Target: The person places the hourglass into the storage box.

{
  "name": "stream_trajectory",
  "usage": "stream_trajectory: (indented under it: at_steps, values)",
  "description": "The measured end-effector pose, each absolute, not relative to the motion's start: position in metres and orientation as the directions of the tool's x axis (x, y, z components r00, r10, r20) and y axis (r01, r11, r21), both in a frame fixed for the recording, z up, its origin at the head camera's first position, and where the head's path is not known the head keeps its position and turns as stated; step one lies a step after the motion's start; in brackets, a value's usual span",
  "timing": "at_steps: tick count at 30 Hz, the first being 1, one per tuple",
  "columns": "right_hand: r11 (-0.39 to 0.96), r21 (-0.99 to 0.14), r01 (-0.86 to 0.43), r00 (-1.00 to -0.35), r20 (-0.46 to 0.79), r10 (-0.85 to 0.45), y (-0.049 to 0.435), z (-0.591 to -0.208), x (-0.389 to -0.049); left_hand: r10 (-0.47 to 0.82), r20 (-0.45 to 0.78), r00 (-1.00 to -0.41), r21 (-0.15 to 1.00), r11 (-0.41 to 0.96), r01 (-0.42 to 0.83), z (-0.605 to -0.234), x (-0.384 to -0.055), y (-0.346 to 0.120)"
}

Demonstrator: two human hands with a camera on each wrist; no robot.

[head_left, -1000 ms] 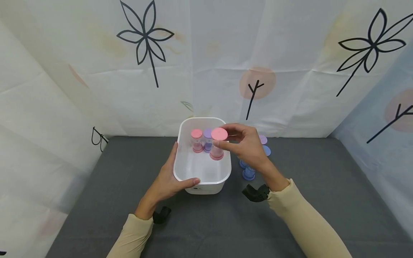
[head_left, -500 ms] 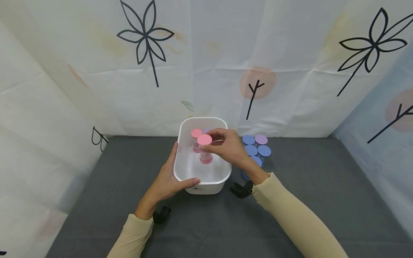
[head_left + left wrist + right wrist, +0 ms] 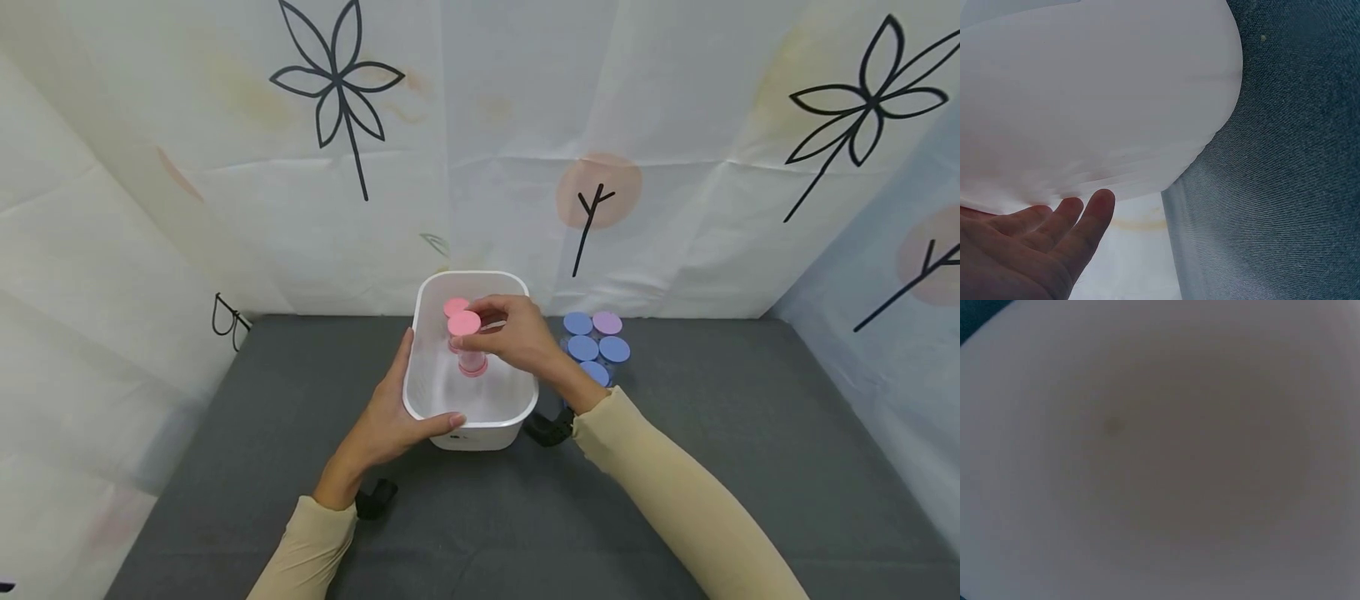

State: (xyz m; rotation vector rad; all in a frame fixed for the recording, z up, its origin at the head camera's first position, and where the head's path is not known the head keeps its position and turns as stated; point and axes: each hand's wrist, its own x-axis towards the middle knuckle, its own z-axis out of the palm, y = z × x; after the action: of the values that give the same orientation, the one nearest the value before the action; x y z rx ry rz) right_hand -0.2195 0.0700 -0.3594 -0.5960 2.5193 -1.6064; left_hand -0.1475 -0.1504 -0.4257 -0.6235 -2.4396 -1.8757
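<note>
In the head view, my right hand (image 3: 517, 333) reaches over a white plastic bin (image 3: 483, 437) and pinches a pink sand timer (image 3: 465, 323), a clear cylinder with pink discs at both ends. The timer stands upright inside the bin's outline. Just behind it, a second pink sand timer (image 3: 455, 307) is partly covered. My left hand (image 3: 397, 429) holds the bin's near left corner, thumb over the front rim and fingers along the side. Fingertips (image 3: 1100, 203) lie against the white wall in the left wrist view. A pale blurred surface fills the right wrist view.
On the grey tabletop (image 3: 300, 400), right of the bin, several blue sand timers (image 3: 582, 348) stand close together with a purple one (image 3: 607, 323). My right forearm partly covers this group. A printed white curtain (image 3: 495, 125) rises behind the table.
The right hand has carried the pink sand timer leftward from the bin's right rim towards the other timers inside, hiding the purple one there. The left hand has stayed on the bin.
</note>
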Motion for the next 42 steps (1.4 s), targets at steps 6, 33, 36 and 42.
stream_trajectory:
  at_steps: [6, 33, 36, 42]
  values:
    - [0.403, -0.866, -0.297, -0.906, 0.122, -0.406, 0.069, -0.359, -0.223, 0.312, 0.243, -0.919, 0.928, 0.202, 0.314, -0.425, -0.148, -0.151]
    - [0.545, -0.738, -0.398, -0.842, 0.057, -0.537, 0.065, -0.36, -0.232, 0.305, 0.234, -0.923, 0.932, 0.199, 0.302, -0.426, -0.147, -0.15]
    - [0.551, -0.736, -0.394, -0.841, 0.047, -0.54, 0.066, -0.36, -0.233, 0.302, 0.229, -0.925, 0.932, 0.205, 0.298, -0.426, -0.146, -0.15]
    - [0.546, -0.723, -0.423, -0.825, 0.058, -0.562, 0.065, -0.363, -0.236, 0.304, 0.236, -0.923, 0.924, 0.225, 0.31, -0.428, -0.147, -0.151]
